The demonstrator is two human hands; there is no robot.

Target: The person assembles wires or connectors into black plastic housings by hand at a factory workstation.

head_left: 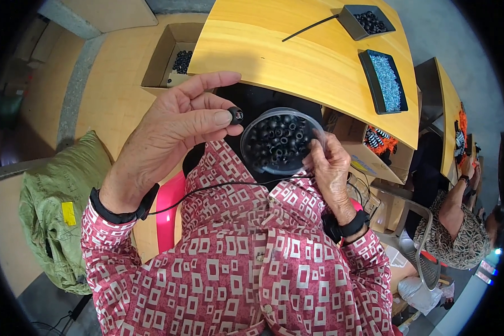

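Between the thumb and fingers of my left hand (193, 115) is a small round black part (236, 115) with a pale, shiny centre. My left index finger stretches out above it. My right hand (331, 168) pinches the near right rim of a clear round plastic tub (245, 147), which sits over my lap. Several black hollow round parts (280, 134) fill the tub. The held part is raised just left of the tub's rim, apart from it.
A yellow wooden table (297, 61) lies ahead. On it are a grey tray (350, 25) of black parts, a thin black rod (311, 28) and a black tray (375, 103) of clear bits. Cardboard boxes (162, 59) flank it. A green sack (61, 185) stands left; another person (453, 224) sits right.
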